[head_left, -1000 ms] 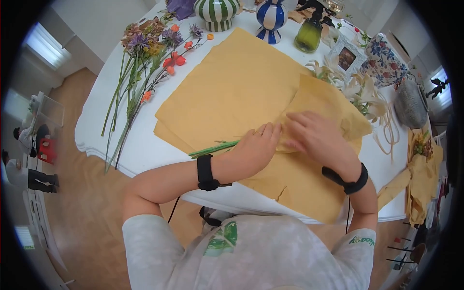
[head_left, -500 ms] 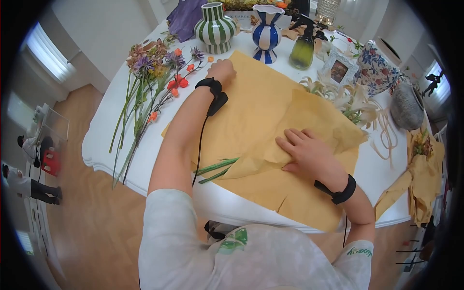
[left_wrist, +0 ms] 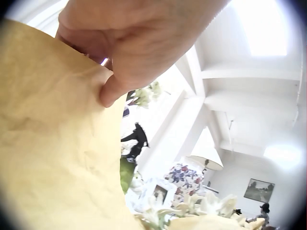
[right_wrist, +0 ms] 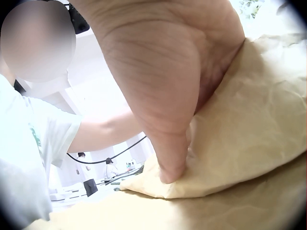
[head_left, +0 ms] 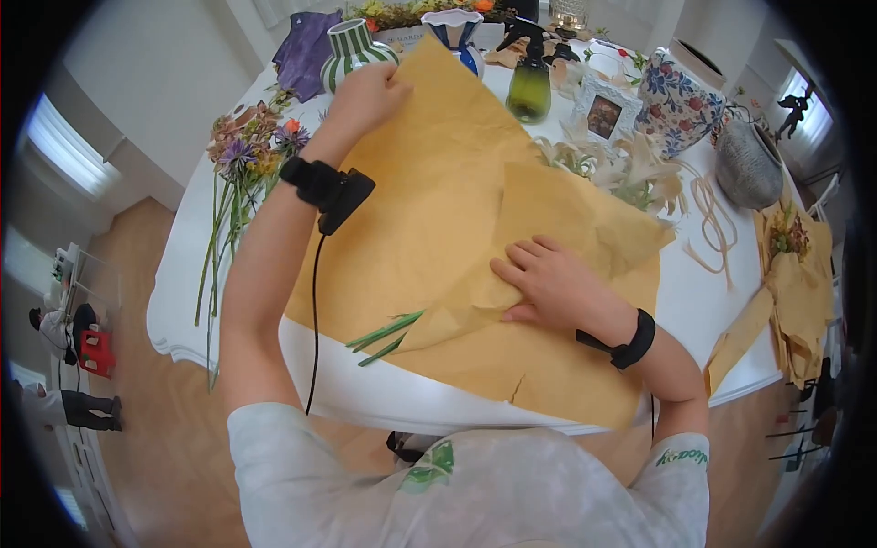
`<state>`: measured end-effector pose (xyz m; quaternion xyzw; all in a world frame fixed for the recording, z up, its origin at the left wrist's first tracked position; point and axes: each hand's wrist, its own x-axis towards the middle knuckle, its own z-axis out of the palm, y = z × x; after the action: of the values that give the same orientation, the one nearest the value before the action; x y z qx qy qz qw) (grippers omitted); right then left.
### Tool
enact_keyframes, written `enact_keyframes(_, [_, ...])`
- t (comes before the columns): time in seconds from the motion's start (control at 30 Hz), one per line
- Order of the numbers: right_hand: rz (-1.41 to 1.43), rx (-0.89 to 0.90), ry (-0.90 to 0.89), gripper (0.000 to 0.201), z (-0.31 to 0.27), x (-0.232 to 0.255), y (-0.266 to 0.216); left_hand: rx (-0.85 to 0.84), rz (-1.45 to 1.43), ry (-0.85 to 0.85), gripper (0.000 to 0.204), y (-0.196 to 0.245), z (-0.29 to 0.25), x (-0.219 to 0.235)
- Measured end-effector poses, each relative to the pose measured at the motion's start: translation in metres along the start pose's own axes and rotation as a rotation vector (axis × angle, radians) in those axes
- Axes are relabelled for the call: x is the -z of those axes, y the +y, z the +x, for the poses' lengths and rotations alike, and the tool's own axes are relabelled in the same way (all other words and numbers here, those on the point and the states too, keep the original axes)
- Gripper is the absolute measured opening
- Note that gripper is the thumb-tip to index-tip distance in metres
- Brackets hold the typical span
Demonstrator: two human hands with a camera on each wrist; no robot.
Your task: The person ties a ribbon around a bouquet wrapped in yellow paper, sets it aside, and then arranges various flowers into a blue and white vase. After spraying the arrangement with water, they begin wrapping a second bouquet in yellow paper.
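A large sheet of tan wrapping paper lies over the white table, one side folded over in a flap. Cut green stems stick out of the fold's lower left end, and white lilies show beyond its far side. My left hand pinches the sheet's far left edge and holds it raised; in the left wrist view the thumb lies on the paper's face. Spread over the fold, my right hand presses it down, with its thumb on the paper in the right wrist view.
Behind the paper stand a green-striped vase, a blue-striped vase and a green spray bottle. Loose flowers lie at left. A picture frame, floral vase, grey pot and cord are at right.
My left hand has gone from beside the right hand to the paper's far left edge and lifted it. The right hand has settled flatter on the fold, and the stem ends now show.
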<state>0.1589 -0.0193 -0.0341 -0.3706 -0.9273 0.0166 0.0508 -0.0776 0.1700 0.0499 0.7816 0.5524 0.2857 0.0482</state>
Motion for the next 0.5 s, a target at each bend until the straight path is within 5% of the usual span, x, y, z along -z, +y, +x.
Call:
enact_keyframes(0.17, [-0.056,0.037,-0.013,0.059,0.005,-0.003,0.011,-0.35,0.031,0.093,0.022,0.065,-0.04,0.047])
enact_keyframes(0.37, [-0.02,-0.099,-0.31,0.072,0.02,0.009,0.021,-0.609,-0.112,0.194,0.018,0.115,-0.076,0.052])
enact_keyframes(0.5, [0.005,-0.071,-0.275,0.071,0.02,0.014,0.023,-0.562,-0.188,0.022,0.017,0.152,-0.102,0.053])
